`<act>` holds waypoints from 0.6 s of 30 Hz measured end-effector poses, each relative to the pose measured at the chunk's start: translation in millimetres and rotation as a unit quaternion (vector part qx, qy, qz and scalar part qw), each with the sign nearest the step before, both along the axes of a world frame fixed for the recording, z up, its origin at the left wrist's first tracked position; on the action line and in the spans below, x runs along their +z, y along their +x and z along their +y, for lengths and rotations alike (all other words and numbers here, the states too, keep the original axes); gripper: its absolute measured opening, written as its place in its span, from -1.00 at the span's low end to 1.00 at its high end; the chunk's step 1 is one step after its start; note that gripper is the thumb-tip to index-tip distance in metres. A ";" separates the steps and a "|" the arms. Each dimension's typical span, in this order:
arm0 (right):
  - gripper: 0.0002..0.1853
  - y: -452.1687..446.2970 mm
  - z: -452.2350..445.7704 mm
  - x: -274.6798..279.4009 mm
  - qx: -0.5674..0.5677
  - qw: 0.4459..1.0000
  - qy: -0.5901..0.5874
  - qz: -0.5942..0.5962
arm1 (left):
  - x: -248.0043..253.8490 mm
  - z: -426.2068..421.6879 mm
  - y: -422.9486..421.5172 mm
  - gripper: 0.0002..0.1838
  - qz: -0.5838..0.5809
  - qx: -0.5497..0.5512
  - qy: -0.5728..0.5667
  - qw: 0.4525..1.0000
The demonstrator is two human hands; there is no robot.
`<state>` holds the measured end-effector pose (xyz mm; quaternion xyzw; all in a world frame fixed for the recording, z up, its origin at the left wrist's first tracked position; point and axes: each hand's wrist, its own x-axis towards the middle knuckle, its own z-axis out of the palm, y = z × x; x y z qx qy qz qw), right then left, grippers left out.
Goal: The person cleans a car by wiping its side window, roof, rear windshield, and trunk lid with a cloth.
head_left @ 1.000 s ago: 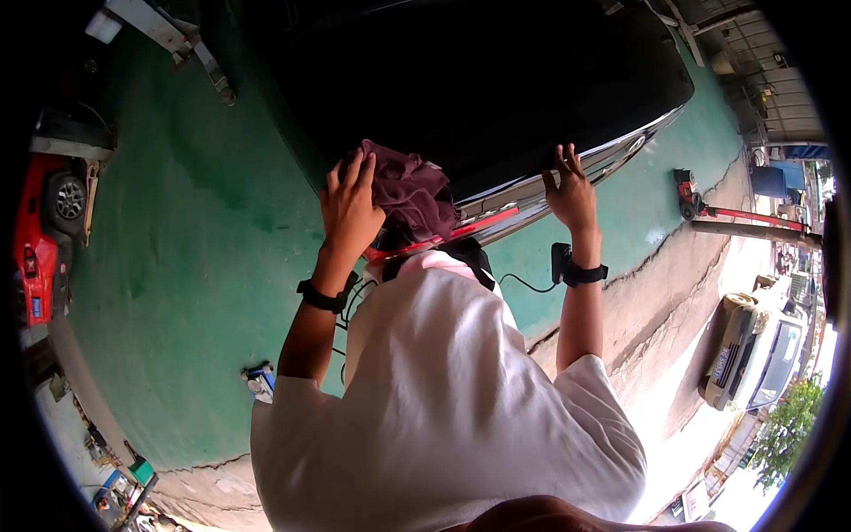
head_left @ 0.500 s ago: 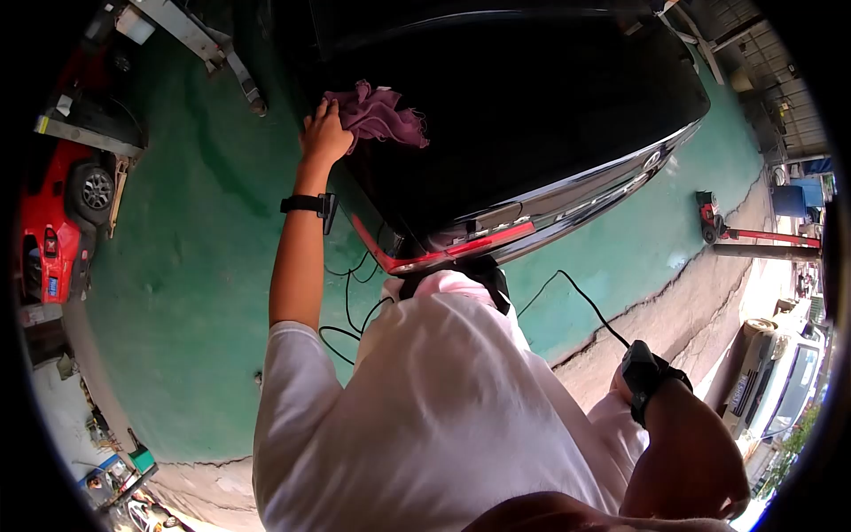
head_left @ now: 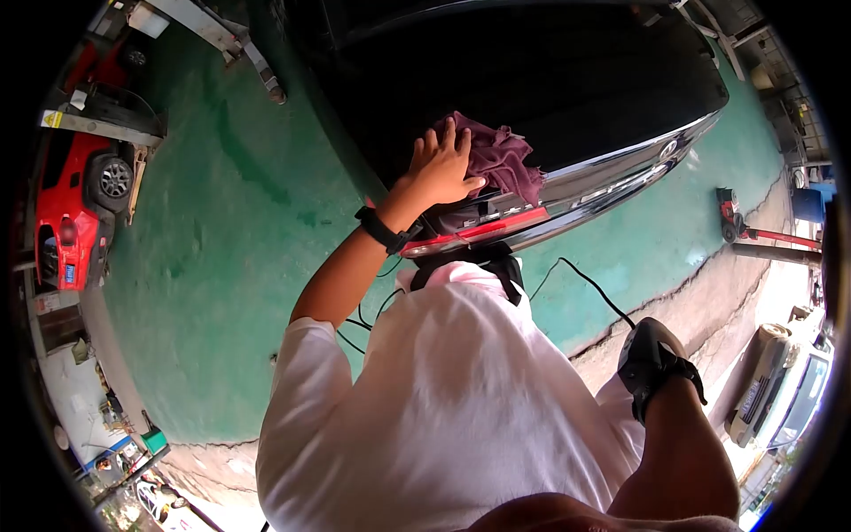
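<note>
A purple cloth [head_left: 505, 164] lies bunched on the rear edge of a black car [head_left: 567, 97], above its red tail light [head_left: 496, 232]. My left hand [head_left: 441, 167] rests against the cloth's left side, fingers spread and thumb stretched out over it. A black band [head_left: 381, 232] circles that wrist. My right hand [head_left: 667, 341] is low at my right side, with a black strapped device [head_left: 645, 359] over its wrist and back. Its fingers are hidden. A black cable [head_left: 589, 284] runs up to this hand; whether the hand holds it cannot be seen.
Cable loops lie on the green floor [head_left: 222, 293] beside my body. At the left, a red car [head_left: 75, 213] stands near a lift arm [head_left: 257, 66]. A red floor jack [head_left: 731, 217] is at the right. Beyond a cracked concrete strip [head_left: 656, 310] is a white vehicle [head_left: 780, 390].
My left hand and the purple cloth have moved right and toward me, from the car's left side to above the tail light. The right hand stays low at my side.
</note>
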<state>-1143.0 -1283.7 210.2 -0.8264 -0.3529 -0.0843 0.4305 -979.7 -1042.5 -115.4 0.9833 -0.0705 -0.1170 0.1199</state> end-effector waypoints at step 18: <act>-0.64 25.8 -42.3 54.4 0.024 0.947 -0.124 0.297 | -1.4 -92.5 185.1 0.07 -0.023 -0.009 0.101 0.995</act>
